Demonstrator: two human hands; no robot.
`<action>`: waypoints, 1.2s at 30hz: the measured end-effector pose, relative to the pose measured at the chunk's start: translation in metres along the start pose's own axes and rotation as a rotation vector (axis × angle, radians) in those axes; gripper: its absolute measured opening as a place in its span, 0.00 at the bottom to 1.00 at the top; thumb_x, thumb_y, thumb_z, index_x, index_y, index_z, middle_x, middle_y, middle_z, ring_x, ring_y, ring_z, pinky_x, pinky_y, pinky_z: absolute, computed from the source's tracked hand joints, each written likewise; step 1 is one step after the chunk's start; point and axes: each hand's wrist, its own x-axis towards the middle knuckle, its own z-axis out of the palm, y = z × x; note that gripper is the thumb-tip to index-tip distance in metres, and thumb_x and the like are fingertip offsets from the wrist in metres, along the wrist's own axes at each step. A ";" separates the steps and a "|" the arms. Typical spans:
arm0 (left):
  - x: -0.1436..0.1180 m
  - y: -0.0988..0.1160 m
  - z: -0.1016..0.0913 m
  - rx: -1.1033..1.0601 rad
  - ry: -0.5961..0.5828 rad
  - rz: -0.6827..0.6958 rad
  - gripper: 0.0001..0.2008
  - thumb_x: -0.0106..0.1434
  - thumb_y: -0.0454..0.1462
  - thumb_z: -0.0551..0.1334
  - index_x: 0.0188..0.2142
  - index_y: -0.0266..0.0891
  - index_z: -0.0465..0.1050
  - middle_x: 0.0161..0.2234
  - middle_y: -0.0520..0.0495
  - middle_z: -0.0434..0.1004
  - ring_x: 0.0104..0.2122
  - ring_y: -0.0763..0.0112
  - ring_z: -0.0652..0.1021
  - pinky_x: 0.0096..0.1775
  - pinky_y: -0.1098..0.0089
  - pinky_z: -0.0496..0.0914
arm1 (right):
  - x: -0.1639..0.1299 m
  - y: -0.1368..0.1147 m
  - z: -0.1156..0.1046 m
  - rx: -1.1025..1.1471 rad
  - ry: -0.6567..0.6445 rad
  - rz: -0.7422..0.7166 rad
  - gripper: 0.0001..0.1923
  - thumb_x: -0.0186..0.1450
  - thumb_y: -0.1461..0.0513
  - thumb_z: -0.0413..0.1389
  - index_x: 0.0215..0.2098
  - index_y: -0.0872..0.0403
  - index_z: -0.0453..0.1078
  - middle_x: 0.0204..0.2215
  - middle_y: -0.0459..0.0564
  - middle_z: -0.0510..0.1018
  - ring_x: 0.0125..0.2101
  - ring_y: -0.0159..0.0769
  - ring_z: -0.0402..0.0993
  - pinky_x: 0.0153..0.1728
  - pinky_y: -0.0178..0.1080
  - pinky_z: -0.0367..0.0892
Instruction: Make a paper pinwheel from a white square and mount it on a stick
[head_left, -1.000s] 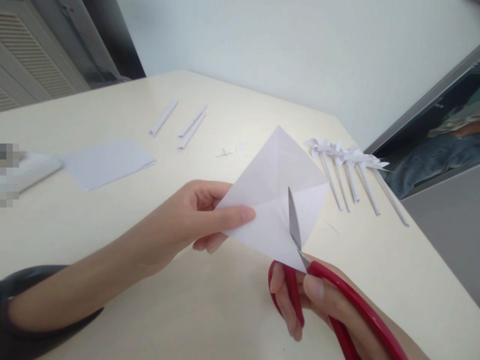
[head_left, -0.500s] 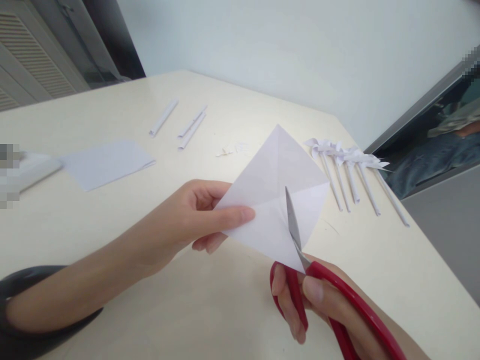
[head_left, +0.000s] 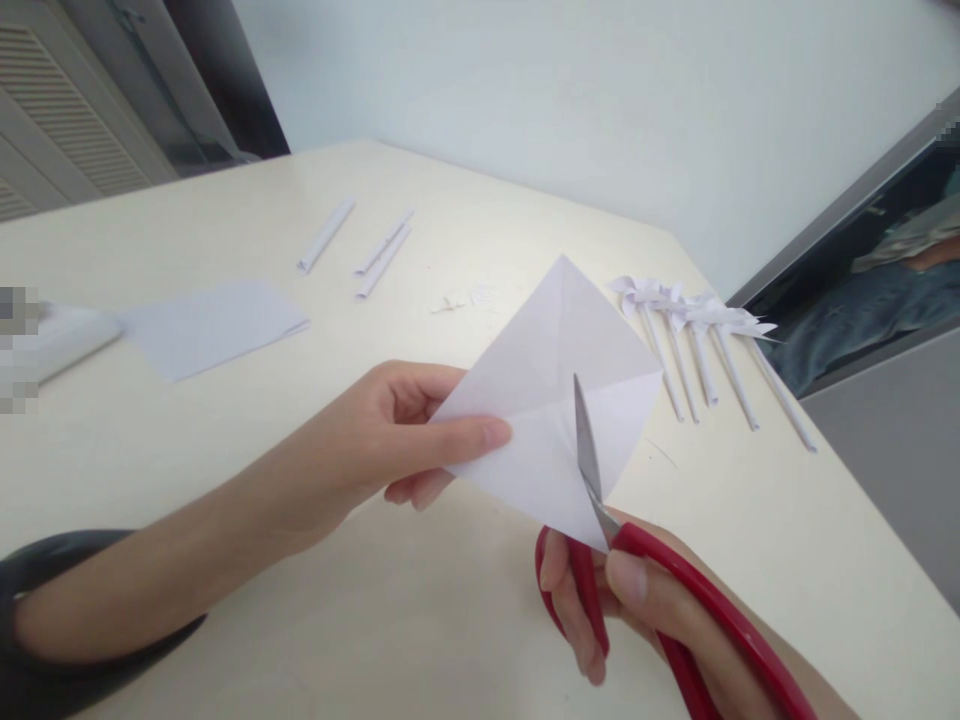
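Note:
My left hand (head_left: pixel 390 440) pinches the left corner of a creased white paper square (head_left: pixel 551 370), holding it above the table with the thumb on top. My right hand (head_left: pixel 637 610) grips red-handled scissors (head_left: pixel 660 610). Their steel blade (head_left: pixel 587 455) lies along the crease that runs from the paper's lower corner toward its centre, with the tip near the middle of the sheet.
The cream table (head_left: pixel 375 620) carries several finished paper pinwheels on sticks (head_left: pixel 701 340) at the right, rolled paper sticks (head_left: pixel 360 245) at the back, a flat white sheet (head_left: pixel 214 325) at the left and small paper scraps (head_left: pixel 465 298). The table edge falls away at the right.
The paper and scissors have shifted only slightly; the blade stays on the same crease and both hands keep their grips.

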 end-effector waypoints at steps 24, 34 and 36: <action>-0.001 0.005 0.006 0.040 0.048 -0.052 0.15 0.58 0.42 0.64 0.19 0.37 0.66 0.10 0.58 0.57 0.12 0.85 0.55 0.14 0.82 0.48 | 0.000 -0.004 0.001 -0.019 0.028 0.062 0.22 0.67 0.47 0.44 0.36 0.57 0.65 0.24 0.47 0.67 0.28 0.33 0.62 0.37 0.41 0.60; 0.001 0.005 0.008 0.054 0.072 -0.043 0.15 0.57 0.43 0.64 0.19 0.38 0.67 0.10 0.58 0.57 0.12 0.85 0.55 0.13 0.82 0.48 | 0.006 -0.012 0.002 -0.153 0.015 0.028 0.20 0.66 0.49 0.44 0.26 0.54 0.62 0.21 0.48 0.65 0.27 0.36 0.64 0.29 0.38 0.63; 0.001 0.005 0.008 0.057 0.074 -0.050 0.15 0.57 0.43 0.64 0.19 0.38 0.67 0.10 0.58 0.57 0.12 0.85 0.55 0.13 0.82 0.48 | 0.006 -0.013 0.003 -0.156 0.041 0.046 0.20 0.66 0.49 0.45 0.24 0.54 0.60 0.21 0.48 0.65 0.27 0.35 0.64 0.31 0.39 0.63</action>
